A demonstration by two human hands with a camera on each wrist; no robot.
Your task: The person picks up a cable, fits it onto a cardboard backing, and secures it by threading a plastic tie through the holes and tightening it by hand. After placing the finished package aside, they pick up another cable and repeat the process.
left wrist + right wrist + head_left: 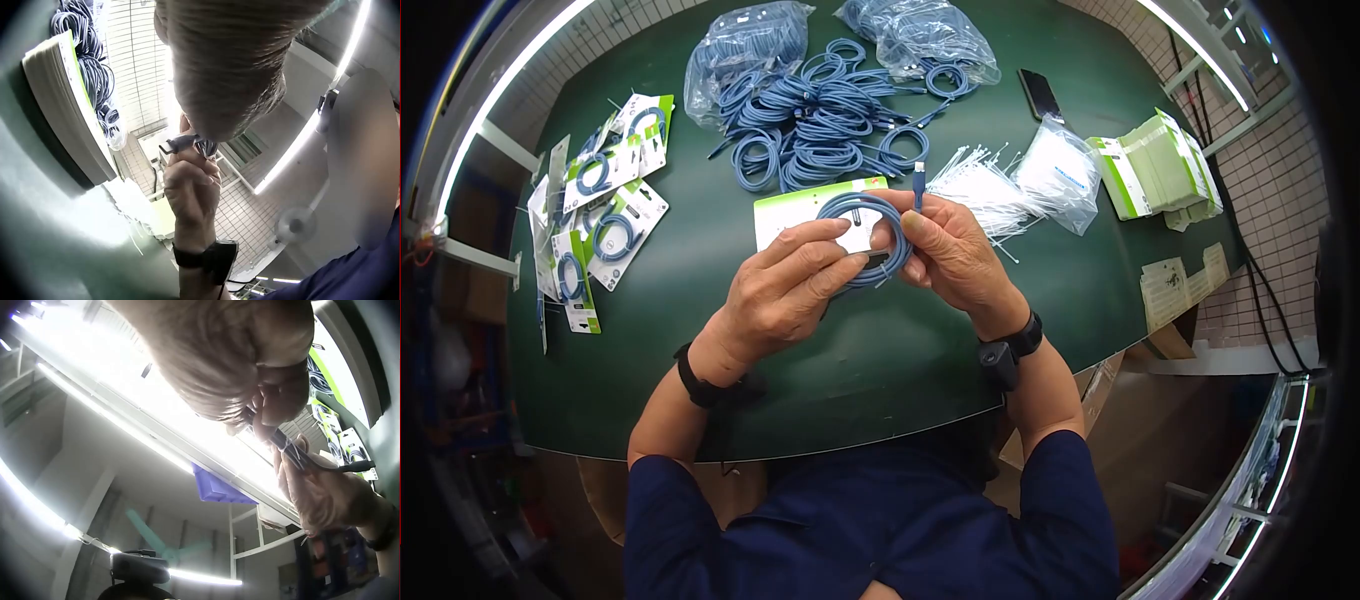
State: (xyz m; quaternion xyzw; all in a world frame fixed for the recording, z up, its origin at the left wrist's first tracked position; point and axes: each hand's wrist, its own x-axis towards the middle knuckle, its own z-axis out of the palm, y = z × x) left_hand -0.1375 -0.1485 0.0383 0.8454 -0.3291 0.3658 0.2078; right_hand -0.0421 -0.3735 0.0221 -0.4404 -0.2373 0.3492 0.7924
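Tied cable coil in two-handed hold above the table

We find the blue cable coil (896, 262) raised between both hands, above the table (1080, 290) and partly in front of the green-edged stack of cards (785, 215). The left hand (780, 290) grips the coil's left side with bent fingers; the right hand (956, 250) pinches its right side between thumb and fingers. One plug (919, 187) stands upright above the right thumb. The right wrist view shows a white tie (287, 445) around the strands; we cannot tell how tight it is. We judge the dark cable end (358, 466) beside the left hand to be the second plug.

For sound work, we advise a light pinch from both sides, so that the loops lie round and even under the tie. We recommend guiding both ends along the ring's curve without a sharp bend behind either plug.
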